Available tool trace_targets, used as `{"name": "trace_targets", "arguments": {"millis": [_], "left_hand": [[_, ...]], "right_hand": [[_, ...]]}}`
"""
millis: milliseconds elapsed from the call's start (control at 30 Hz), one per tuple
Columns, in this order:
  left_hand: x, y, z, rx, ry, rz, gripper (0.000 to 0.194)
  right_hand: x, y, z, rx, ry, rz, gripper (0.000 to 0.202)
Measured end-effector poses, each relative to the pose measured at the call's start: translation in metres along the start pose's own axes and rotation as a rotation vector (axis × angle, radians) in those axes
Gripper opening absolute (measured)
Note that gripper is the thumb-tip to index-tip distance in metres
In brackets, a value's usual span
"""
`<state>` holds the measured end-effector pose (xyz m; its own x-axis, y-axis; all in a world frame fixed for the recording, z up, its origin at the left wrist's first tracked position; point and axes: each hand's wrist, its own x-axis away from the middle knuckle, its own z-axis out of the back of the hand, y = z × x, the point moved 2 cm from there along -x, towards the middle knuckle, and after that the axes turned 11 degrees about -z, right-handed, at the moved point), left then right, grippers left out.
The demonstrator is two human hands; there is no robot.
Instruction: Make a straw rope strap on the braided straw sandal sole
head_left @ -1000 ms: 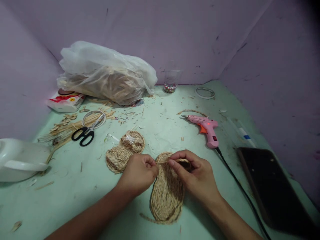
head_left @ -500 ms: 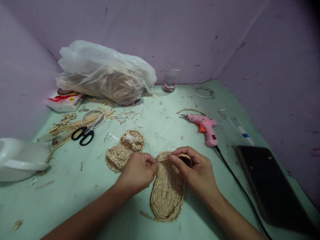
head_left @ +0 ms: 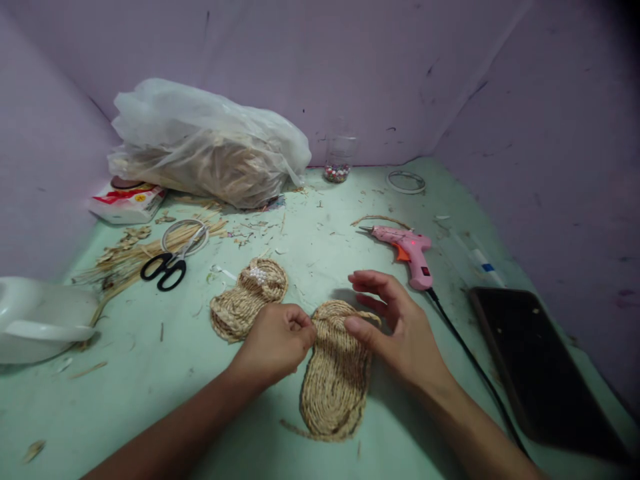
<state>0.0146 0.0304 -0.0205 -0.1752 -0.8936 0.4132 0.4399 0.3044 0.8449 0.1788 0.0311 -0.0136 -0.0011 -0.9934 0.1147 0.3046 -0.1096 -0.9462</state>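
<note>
A woven straw slipper point(head_left: 334, 393) of coiled braid lies flat in front of me, with a loose braid tail at its lower left. My left hand point(head_left: 284, 340) is closed in a pinch at the slipper's upper left edge; the fingertips cover what they hold there. Over the slipper's upper right side, my right hand point(head_left: 395, 327) is open, fingers raised and apart from the thumb. Its thumb rests at or just above a braided band. Left of the pair lies a second woven slipper point(head_left: 235, 310) decorated with white beads, partly behind my left hand.
On the right are a pink glue gun point(head_left: 413, 253) with its black cord and a dark phone point(head_left: 540, 373). Black-handled scissors point(head_left: 170, 267) lie on straw strips at left, near a white jug point(head_left: 45, 320). A plastic bag point(head_left: 210, 147) and a bead jar point(head_left: 337, 170) stand at the back.
My right hand has opened, its fingers lifting off the slipper's upper right side and spreading upward. The left hand keeps its pinch in the same place.
</note>
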Motion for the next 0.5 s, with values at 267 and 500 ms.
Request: {"name": "trace_targets", "arguments": {"millis": [267, 500], "left_hand": [[0.001, -0.001, -0.002, 0.032, 0.013, -0.101, 0.009], [0.007, 0.001, -0.007, 0.036, -0.046, -0.172, 0.010]], "right_hand": [[0.000, 0.006, -0.007, -0.091, -0.246, -0.255, 0.055], [0.002, -0.003, -0.013, -0.158, -0.235, -0.408, 0.043]]}}
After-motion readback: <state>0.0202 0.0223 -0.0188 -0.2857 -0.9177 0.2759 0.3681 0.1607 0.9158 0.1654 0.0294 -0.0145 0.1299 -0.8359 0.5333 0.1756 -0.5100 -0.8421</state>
